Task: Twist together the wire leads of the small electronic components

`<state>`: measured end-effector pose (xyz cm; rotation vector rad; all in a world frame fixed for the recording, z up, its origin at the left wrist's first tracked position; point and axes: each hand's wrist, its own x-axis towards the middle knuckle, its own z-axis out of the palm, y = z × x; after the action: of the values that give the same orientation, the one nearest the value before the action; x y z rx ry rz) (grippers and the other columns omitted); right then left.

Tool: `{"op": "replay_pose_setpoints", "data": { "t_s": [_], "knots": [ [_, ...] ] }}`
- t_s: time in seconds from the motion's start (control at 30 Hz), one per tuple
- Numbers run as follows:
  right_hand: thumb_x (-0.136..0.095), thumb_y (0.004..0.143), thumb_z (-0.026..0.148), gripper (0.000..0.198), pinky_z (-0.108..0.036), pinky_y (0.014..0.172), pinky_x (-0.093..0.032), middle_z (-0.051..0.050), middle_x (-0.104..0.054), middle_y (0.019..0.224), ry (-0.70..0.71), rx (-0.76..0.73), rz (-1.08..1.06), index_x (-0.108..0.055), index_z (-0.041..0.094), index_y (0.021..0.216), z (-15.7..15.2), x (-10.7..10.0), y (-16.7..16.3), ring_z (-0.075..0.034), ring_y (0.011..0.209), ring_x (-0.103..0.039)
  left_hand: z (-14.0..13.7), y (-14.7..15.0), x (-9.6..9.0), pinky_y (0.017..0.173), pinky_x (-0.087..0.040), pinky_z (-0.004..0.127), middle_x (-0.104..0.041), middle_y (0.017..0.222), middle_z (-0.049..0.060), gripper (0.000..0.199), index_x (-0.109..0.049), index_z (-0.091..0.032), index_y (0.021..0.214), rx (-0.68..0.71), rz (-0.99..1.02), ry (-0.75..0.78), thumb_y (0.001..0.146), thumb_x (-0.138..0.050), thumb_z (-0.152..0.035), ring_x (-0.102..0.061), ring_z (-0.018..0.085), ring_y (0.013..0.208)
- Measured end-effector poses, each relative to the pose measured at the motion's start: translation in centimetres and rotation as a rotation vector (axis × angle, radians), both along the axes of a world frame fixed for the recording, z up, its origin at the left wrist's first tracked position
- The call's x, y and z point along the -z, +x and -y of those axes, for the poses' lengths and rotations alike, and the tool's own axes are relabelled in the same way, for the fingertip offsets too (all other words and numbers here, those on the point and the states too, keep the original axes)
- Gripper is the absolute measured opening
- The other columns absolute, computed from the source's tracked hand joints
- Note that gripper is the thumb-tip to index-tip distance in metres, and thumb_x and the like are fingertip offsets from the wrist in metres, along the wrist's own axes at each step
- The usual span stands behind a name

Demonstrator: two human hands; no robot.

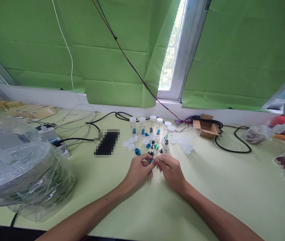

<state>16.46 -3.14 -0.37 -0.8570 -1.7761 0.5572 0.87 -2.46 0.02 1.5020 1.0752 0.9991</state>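
Note:
Close together over the middle of the table, my two hands meet at the fingertips. My left hand (137,169) pinches a small blue part (151,161) between thumb and fingers. The fingers of my right hand (171,170) are pressed together beside that part; what they hold is too small to make out. Just beyond my fingers lie a cluster of blue pieces (137,151), small green pieces (156,146) and small black pieces (161,151). Behind them several clear vials (142,126) with white caps stand upright, with blue or dark pieces inside.
Loose white caps (131,146) lie left of the vials, and translucent ones (187,147) lie right. An open cardboard box (206,127) and a black cable (232,151) sit at back right. A dark pixelated rectangle (107,143) and a plastic-wrapped spool (31,167) are at left.

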Motion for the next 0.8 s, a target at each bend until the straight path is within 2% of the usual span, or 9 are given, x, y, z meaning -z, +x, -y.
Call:
{"op": "replay_pose_setpoints", "data": {
  "t_s": [0.3,0.4,0.53,0.63,0.8],
  "knots": [
    [-0.047,0.095,0.025,0.026,-0.027,0.059,-0.043,-0.002,-0.056,0.068,-0.049,0.007,-0.061,-0.068,0.019,0.08,-0.1,0.3,0.0,-0.015,0.061,-0.052,-0.1,0.1,-0.1,0.044,-0.045,0.023,-0.059,0.051,-0.002,0.025,-0.061,-0.017,0.081,-0.021,0.017,0.019,0.081,-0.064,-0.041,-0.057,0.013,0.042],
    [-0.049,0.095,0.028,0.026,-0.027,0.057,-0.043,-0.003,-0.057,0.073,-0.088,0.014,-0.108,-0.07,0.019,0.083,-0.2,0.5,0.1,-0.013,0.058,-0.052,-0.1,0.1,-0.2,0.048,-0.05,0.026,-0.062,0.058,0.0,0.027,-0.062,-0.015,0.089,-0.013,0.062,0.028,0.082,-0.063,-0.041,-0.06,0.015,0.046],
    [-0.051,0.094,0.03,0.024,-0.026,0.054,-0.043,-0.003,-0.057,0.074,-0.121,0.033,-0.181,-0.071,0.019,0.088,-0.3,0.5,0.1,-0.012,0.055,-0.05,-0.1,0.1,-0.5,0.058,-0.058,0.034,-0.067,0.073,0.006,0.032,-0.064,-0.012,0.099,0.031,0.166,0.004,0.081,-0.064,-0.04,-0.066,0.019,0.062],
    [-0.052,0.094,0.031,0.023,-0.026,0.052,-0.042,-0.001,-0.054,0.071,-0.14,0.046,-0.235,-0.071,0.019,0.091,-0.3,0.5,0.0,-0.011,0.054,-0.049,-0.1,0.1,-0.8,0.067,-0.06,0.038,-0.069,0.079,0.007,0.035,-0.065,-0.012,0.102,0.041,0.215,-0.031,0.08,-0.066,-0.039,-0.068,0.021,0.07],
    [-0.052,0.094,0.033,0.024,-0.025,0.051,-0.041,-0.002,-0.054,0.074,-0.172,0.036,-0.281,-0.071,0.019,0.091,-0.4,0.4,0.0,-0.011,0.055,-0.048,-0.1,0.2,-1.3,0.071,-0.06,0.039,-0.07,0.092,0.009,0.036,-0.067,-0.013,0.101,0.017,0.251,-0.058,0.077,-0.069,-0.04,-0.071,0.023,0.075]
  ]
}}
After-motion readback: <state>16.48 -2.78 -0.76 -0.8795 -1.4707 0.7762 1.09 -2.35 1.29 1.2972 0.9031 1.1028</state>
